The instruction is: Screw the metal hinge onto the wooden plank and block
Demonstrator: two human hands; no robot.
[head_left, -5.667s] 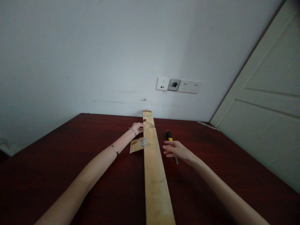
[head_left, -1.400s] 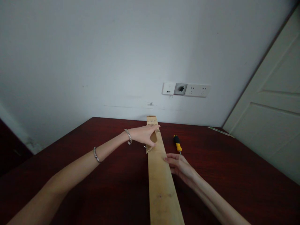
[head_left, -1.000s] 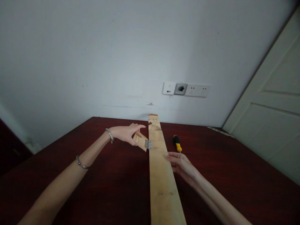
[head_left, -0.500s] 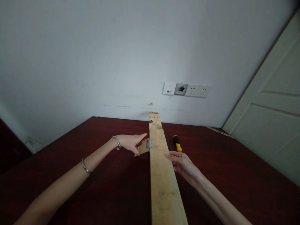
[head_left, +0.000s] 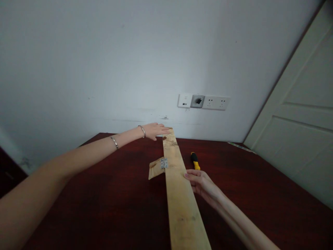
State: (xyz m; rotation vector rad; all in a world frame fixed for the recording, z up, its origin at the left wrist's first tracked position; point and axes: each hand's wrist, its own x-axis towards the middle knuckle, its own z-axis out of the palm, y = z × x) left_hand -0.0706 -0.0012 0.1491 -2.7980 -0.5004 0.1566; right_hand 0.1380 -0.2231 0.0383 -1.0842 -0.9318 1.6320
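Note:
A long pale wooden plank (head_left: 179,194) lies lengthwise on a dark red table (head_left: 109,194), running from the wall toward me. A small wood flap (head_left: 156,167) is joined to the plank's left edge by a small metal hinge (head_left: 164,163) and lies flat on the table. My left hand (head_left: 155,130) reaches to the plank's far end, fingers stretched out and resting on its left corner. My right hand (head_left: 200,182) rests against the plank's right edge with fingers curled, touching the wood. A yellow-and-black screwdriver (head_left: 194,161) lies just beyond my right hand.
A white wall stands directly behind the table, with a row of sockets (head_left: 203,101) above the plank's far end. A pale panelled door (head_left: 299,121) is at the right. A thin strip (head_left: 238,146) lies at the table's far right corner.
My left hand has let go of the hinged flap and moved up to the plank's far end. The flap now lies flat on the table. My right hand has stayed at the plank's right edge.

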